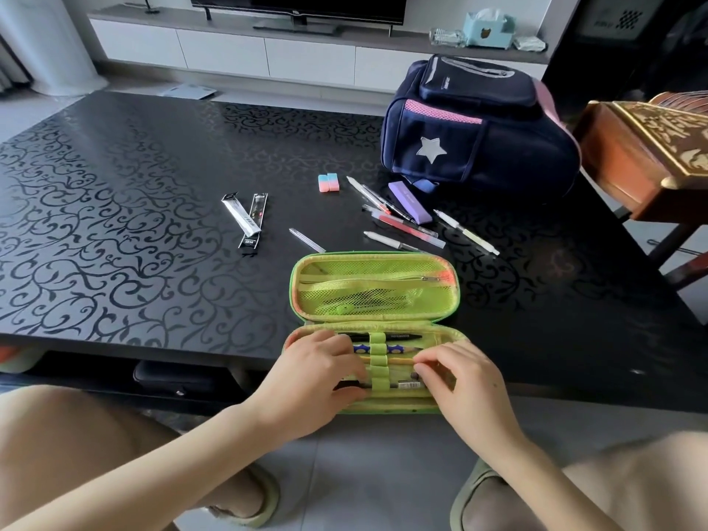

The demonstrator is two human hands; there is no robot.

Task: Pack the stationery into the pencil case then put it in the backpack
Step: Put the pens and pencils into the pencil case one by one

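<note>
A green pencil case [377, 289] lies open flat at the table's near edge, mesh pocket in its far half. Its near half holds a black pen [387, 336], a blue patterned pencil [394, 349], a yellow pencil [398, 361] and a dark pen [402, 385] under elastic loops. My left hand [318, 369] rests on the left part of that half. My right hand [459, 377] pinches the yellow pencil's right end. Beyond the case lie several pens [406, 231], a purple eraser [410, 203], a pink-blue eraser [328, 183] and two refill packs [245, 220]. A navy backpack [479, 124] stands at the far right.
The black patterned table [134, 224] extends far to the left. A carved wooden box [647, 155] sits on a chair at the right. A TV cabinet [268, 51] stands behind the table. My knees are below the table edge.
</note>
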